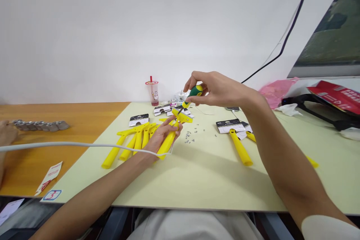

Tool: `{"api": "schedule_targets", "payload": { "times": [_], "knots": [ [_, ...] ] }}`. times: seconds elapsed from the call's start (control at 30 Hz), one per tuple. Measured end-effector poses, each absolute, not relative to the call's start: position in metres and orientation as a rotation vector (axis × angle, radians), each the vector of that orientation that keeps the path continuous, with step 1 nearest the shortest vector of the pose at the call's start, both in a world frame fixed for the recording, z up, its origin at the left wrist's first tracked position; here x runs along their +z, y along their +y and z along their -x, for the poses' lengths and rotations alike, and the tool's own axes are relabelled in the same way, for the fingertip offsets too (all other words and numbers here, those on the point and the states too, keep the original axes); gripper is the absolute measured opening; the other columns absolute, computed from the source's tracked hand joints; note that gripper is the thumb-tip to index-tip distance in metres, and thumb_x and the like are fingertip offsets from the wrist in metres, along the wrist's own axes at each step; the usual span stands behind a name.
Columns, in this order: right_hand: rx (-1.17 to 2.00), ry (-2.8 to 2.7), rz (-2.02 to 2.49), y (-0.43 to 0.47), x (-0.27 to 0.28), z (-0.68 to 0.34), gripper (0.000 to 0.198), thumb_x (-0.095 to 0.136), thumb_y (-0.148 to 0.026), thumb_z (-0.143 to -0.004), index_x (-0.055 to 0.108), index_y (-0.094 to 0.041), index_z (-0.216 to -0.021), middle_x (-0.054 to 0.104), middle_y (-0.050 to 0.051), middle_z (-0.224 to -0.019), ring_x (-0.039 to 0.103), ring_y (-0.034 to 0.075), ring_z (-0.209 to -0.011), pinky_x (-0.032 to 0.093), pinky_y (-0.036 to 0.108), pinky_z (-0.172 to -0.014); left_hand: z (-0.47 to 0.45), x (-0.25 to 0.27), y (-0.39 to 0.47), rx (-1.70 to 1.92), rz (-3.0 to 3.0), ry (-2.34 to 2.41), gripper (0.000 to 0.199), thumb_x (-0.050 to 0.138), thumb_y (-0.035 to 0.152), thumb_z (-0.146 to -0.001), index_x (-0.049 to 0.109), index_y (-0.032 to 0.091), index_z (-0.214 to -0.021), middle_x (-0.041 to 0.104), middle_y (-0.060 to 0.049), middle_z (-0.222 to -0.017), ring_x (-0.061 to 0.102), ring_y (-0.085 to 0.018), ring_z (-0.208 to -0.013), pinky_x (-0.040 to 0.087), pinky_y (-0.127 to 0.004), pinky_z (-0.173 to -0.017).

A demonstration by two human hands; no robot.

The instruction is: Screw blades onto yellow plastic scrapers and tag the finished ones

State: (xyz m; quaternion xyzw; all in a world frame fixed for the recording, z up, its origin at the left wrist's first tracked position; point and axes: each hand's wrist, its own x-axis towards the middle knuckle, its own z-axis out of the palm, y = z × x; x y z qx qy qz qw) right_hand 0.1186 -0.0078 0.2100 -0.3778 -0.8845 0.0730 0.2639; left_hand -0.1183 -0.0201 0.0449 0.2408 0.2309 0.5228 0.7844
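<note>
My left hand (163, 135) is closed around the handle of a yellow plastic scraper (166, 145), its wide head tilted up. In my right hand (209, 88) is a screwdriver (194, 93) with a green and yellow handle, gripped by the fingertips. Its shaft slants down to the scraper's head, where the tip meets a spot near the middle; whether it sits in a screw is too small to tell. Left of my left hand lie several more yellow scrapers (115, 153). Small loose screws (188, 135) are scattered on the table just right of the held scraper.
Carded yellow scrapers (240, 148) lie to the right, with black-and-white cards (138, 120) at the left. A cup with a red straw (154, 93) stands by the wall. A white cable (84, 144) crosses in front of my left arm. Another person's hand (8, 133) is near metal parts (41, 125).
</note>
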Motion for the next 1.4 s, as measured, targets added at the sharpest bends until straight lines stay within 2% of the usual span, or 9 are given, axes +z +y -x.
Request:
{"api": "schedule_targets", "payload": {
  "times": [0.27,0.43,0.63,0.73,0.87,1.0,1.13,1.27,1.4],
  "knots": [
    [0.240,-2.463,0.916,-0.015,0.213,-0.114,0.021,0.076,-0.043,-0.100,0.076,-0.025,-0.110,0.079,0.003,-0.090,0.071,0.020,-0.078,0.044,0.033,-0.068,0.114,0.050,-0.024,1.159,-0.484,0.520,0.086,0.067,-0.012,-0.081,0.054,0.021,-0.159,0.069,-0.017,-0.131,0.074,-0.012,-0.089,0.058,-0.016,-0.068],
    [0.240,-2.468,0.928,-0.013,0.214,-0.118,0.021,0.077,-0.034,-0.097,0.077,-0.024,-0.115,0.081,0.005,-0.102,0.073,0.021,-0.084,0.047,0.033,-0.069,0.116,0.052,-0.024,1.153,-0.509,0.500,0.081,0.067,-0.010,-0.082,0.057,0.020,-0.157,0.069,-0.017,-0.132,0.075,-0.011,-0.090,0.058,-0.014,-0.069],
    [0.136,-2.470,0.930,-0.010,0.212,-0.117,0.018,0.076,-0.040,-0.099,0.074,-0.024,-0.108,0.077,0.003,-0.091,0.068,0.019,-0.076,0.043,0.033,-0.068,0.114,0.051,-0.025,1.156,-0.531,0.492,0.082,0.066,-0.011,-0.083,0.055,0.022,-0.157,0.070,-0.017,-0.133,0.075,-0.011,-0.089,0.059,-0.015,-0.067],
    [0.090,-2.479,0.952,-0.007,0.211,-0.114,0.023,0.071,-0.047,-0.104,0.072,-0.023,-0.105,0.075,0.003,-0.088,0.066,0.019,-0.075,0.042,0.033,-0.069,0.113,0.050,-0.025,1.156,-0.531,0.487,0.081,0.066,-0.011,-0.081,0.056,0.022,-0.155,0.071,-0.016,-0.131,0.075,-0.011,-0.088,0.059,-0.015,-0.066],
    [0.011,-2.483,0.981,-0.002,0.206,-0.115,0.028,0.065,-0.051,-0.108,0.070,-0.023,-0.106,0.075,0.008,-0.104,0.066,0.023,-0.084,0.045,0.035,-0.073,0.114,0.050,-0.024,1.170,-0.526,0.485,0.079,0.066,-0.011,-0.082,0.058,0.020,-0.154,0.071,-0.016,-0.128,0.076,-0.012,-0.089,0.059,-0.015,-0.067],
    [0.065,-2.498,0.965,-0.001,0.203,-0.118,0.026,0.074,-0.040,-0.100,0.067,-0.024,-0.119,0.070,0.012,-0.130,0.069,0.025,-0.095,0.051,0.036,-0.076,0.114,0.051,-0.023,1.176,-0.510,0.523,0.080,0.065,-0.011,-0.082,0.058,0.021,-0.156,0.071,-0.015,-0.128,0.076,-0.011,-0.089,0.058,-0.014,-0.067],
    [0.077,-2.509,0.904,-0.006,0.206,-0.115,0.016,0.073,-0.032,-0.099,0.068,-0.025,-0.112,0.074,0.009,-0.116,0.069,0.025,-0.096,0.049,0.036,-0.077,0.114,0.050,-0.023,1.170,-0.527,0.523,0.080,0.067,-0.010,-0.083,0.060,0.021,-0.156,0.072,-0.016,-0.128,0.076,-0.011,-0.090,0.058,-0.015,-0.069],
    [-0.008,-2.512,0.893,-0.005,0.207,-0.112,0.020,0.074,-0.042,-0.101,0.069,-0.024,-0.106,0.075,0.008,-0.106,0.068,0.025,-0.093,0.046,0.037,-0.075,0.117,0.048,-0.021,1.163,-0.549,0.516,0.080,0.068,-0.009,-0.083,0.060,0.021,-0.157,0.072,-0.016,-0.129,0.076,-0.012,-0.092,0.059,-0.015,-0.070],
    [-0.036,-2.514,1.032,0.002,0.204,-0.114,0.028,0.065,-0.053,-0.106,0.068,-0.025,-0.108,0.075,0.008,-0.102,0.066,0.026,-0.085,0.046,0.039,-0.074,0.119,0.045,-0.019,1.140,-0.525,0.510,0.085,0.068,-0.010,-0.083,0.057,0.024,-0.160,0.071,-0.016,-0.130,0.077,-0.012,-0.093,0.060,-0.015,-0.071]
  ]
}}
